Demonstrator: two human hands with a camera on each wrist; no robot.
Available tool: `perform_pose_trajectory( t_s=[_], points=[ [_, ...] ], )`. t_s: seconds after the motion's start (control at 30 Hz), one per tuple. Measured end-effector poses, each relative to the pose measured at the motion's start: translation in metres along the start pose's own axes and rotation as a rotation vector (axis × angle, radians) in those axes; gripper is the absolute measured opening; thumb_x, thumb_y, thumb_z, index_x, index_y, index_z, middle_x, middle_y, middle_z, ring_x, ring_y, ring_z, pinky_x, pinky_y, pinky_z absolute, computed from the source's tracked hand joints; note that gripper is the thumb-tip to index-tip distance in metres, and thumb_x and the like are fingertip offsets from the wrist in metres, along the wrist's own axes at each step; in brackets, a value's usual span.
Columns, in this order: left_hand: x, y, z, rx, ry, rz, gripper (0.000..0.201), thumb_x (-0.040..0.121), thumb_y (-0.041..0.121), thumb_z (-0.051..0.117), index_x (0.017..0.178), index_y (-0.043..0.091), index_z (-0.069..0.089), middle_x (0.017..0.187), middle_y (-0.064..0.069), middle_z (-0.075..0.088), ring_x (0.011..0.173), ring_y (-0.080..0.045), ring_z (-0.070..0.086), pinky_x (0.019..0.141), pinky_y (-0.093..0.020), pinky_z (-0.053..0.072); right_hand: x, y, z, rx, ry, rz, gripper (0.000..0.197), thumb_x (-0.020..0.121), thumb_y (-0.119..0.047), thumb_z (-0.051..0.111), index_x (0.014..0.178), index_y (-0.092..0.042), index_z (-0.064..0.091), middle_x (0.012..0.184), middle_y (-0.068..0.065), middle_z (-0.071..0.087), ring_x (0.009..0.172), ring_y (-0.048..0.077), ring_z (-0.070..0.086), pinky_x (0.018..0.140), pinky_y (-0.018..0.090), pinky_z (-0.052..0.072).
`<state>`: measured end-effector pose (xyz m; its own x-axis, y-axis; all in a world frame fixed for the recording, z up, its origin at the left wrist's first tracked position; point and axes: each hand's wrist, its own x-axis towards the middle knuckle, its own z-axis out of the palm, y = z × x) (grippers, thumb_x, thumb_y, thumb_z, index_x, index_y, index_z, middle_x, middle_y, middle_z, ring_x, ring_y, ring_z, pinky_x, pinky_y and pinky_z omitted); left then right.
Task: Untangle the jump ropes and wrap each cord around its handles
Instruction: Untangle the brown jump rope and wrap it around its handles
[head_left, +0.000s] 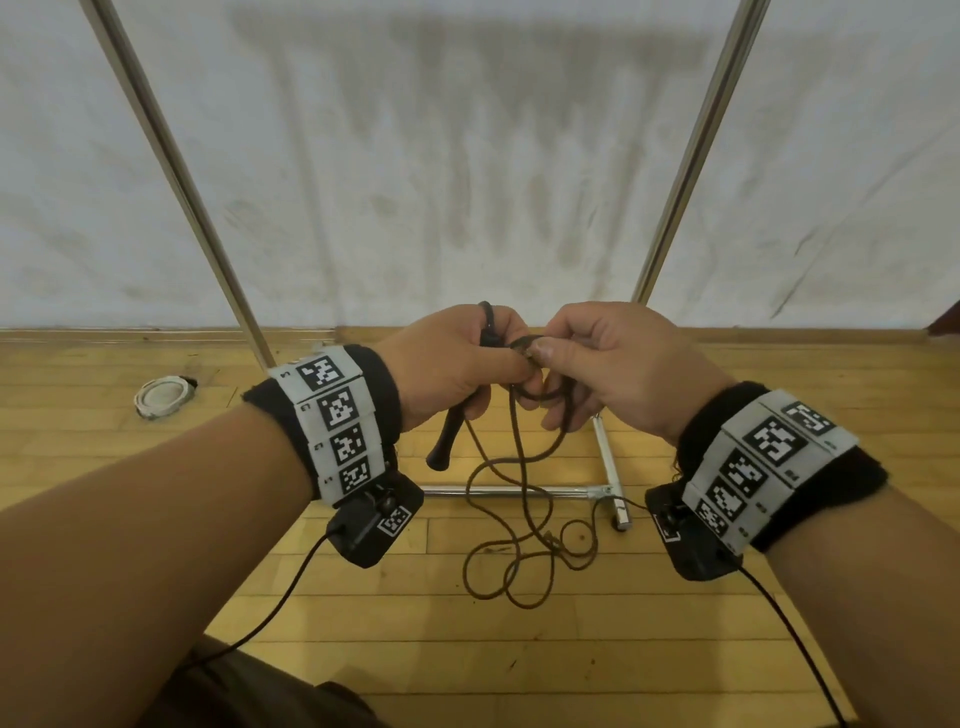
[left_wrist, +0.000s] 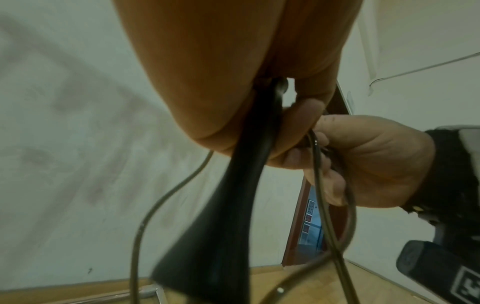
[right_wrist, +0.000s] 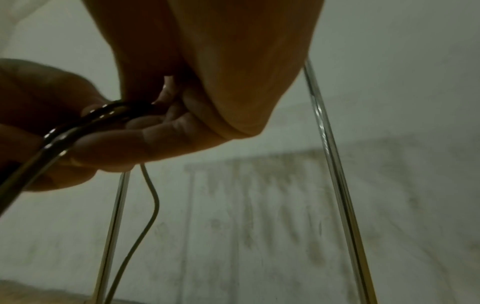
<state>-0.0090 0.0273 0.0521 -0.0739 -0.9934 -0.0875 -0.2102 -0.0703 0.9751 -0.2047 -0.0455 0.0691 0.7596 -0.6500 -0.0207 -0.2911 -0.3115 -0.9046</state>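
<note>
My left hand (head_left: 462, 364) grips a black jump rope handle (head_left: 451, 434) whose flared end points down toward the floor; the same handle (left_wrist: 221, 236) fills the left wrist view. My right hand (head_left: 592, 364) pinches a loop of the dark brown cord (head_left: 524, 345) right beside the left thumb. The cord (right_wrist: 85, 121) runs doubled across the right fingers (right_wrist: 124, 142). From both hands the cord (head_left: 524, 540) hangs down and lies in loose tangled loops on the wooden floor. No second handle shows.
A chrome rack stands ahead, with two slanted poles (head_left: 171, 171) (head_left: 701, 150) and a base bar (head_left: 514, 491) on the floor under the cord. A white ring-shaped object (head_left: 162, 397) lies on the floor at left. A stained white wall (head_left: 467, 156) is behind.
</note>
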Motion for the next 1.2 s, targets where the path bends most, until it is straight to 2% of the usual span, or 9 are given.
perform_pose_trajectory(
  t_s=[0.2,0.37,0.47,0.63,0.7,0.8,0.9,1.1,1.2],
  points=[
    [0.000,0.002,0.000,0.073,0.015,0.029,0.013,0.092,0.025,0.071,0.087,0.020,0.061,0.089,-0.012,0.079,0.056,-0.013,0.060,0.046,-0.022,0.043,0.000,0.000,-0.001,0.056,-0.014,0.082,0.040,0.110,-0.034,0.042,0.106,-0.002,0.066,0.085,0.009,0.077,0.076,0.027,0.076,0.063,0.035,0.063],
    [-0.004,0.002,0.001,0.203,-0.007,0.005,0.024,0.078,0.044,0.076,0.067,0.038,0.056,0.088,-0.016,0.077,0.053,-0.014,0.052,0.050,-0.026,0.043,0.000,-0.001,-0.005,0.031,-0.134,0.160,0.031,0.105,-0.019,0.053,0.111,0.010,0.064,0.099,0.018,0.077,0.092,0.029,0.073,0.082,0.040,0.060],
    [-0.004,0.004,0.000,0.189,-0.016,0.009,0.026,0.084,0.040,0.079,0.066,0.036,0.061,0.093,-0.014,0.079,0.055,-0.016,0.053,0.053,-0.028,0.044,0.002,0.001,-0.002,0.174,0.041,0.161,0.025,0.105,-0.013,0.052,0.109,0.010,0.062,0.101,0.030,0.072,0.096,0.045,0.070,0.093,0.053,0.056],
    [-0.006,0.011,-0.005,0.108,0.026,0.043,0.026,0.078,0.038,0.084,0.063,0.035,0.063,0.108,-0.028,0.074,0.071,-0.028,0.054,0.059,-0.034,0.043,0.005,-0.003,-0.002,0.627,0.227,0.171,0.012,0.107,-0.009,0.045,0.105,-0.002,0.054,0.080,0.015,0.055,0.082,0.036,0.058,0.102,0.059,0.049],
    [-0.005,0.011,-0.005,0.119,0.040,0.059,0.028,0.080,0.036,0.084,0.063,0.035,0.062,0.101,-0.025,0.075,0.061,-0.020,0.052,0.058,-0.032,0.042,0.006,-0.002,-0.006,0.546,0.171,0.151,0.018,0.105,-0.014,0.050,0.099,-0.002,0.060,0.072,0.014,0.050,0.077,0.034,0.055,0.100,0.058,0.048],
    [-0.003,0.007,-0.004,0.124,0.024,0.073,0.036,0.096,0.019,0.074,0.065,0.032,0.061,0.092,-0.013,0.080,0.058,-0.016,0.050,0.059,-0.032,0.040,0.006,-0.001,-0.007,0.173,0.025,0.120,0.049,0.091,-0.056,0.062,0.077,-0.010,0.070,0.075,0.012,0.056,0.080,0.024,0.056,0.094,0.047,0.049],
    [-0.003,0.005,-0.002,0.136,-0.019,0.030,0.033,0.097,0.022,0.072,0.068,0.030,0.058,0.091,-0.009,0.080,0.060,-0.017,0.050,0.059,-0.031,0.042,0.007,0.004,-0.006,-0.042,0.100,0.030,0.037,0.092,-0.047,0.068,0.081,-0.012,0.074,0.069,0.004,0.059,0.071,0.014,0.057,0.080,0.039,0.049],
    [-0.008,0.007,-0.013,0.098,-0.024,0.024,0.035,0.095,0.025,0.072,0.065,0.031,0.057,0.095,-0.009,0.080,0.091,-0.032,0.060,0.065,-0.033,0.042,0.014,0.013,-0.025,0.919,0.442,0.267,0.032,0.109,-0.030,0.047,0.084,-0.012,0.057,0.064,0.000,0.053,0.071,0.019,0.062,0.102,0.046,0.054],
    [-0.006,0.006,-0.016,0.174,-0.003,0.037,0.038,0.098,0.022,0.070,0.063,0.031,0.058,0.082,-0.007,0.077,0.070,-0.021,0.057,0.060,-0.028,0.044,0.013,0.014,-0.027,0.735,0.423,0.288,0.027,0.106,-0.025,0.052,0.090,-0.007,0.062,0.064,0.004,0.056,0.077,0.029,0.064,0.102,0.054,0.054]
  ],
)
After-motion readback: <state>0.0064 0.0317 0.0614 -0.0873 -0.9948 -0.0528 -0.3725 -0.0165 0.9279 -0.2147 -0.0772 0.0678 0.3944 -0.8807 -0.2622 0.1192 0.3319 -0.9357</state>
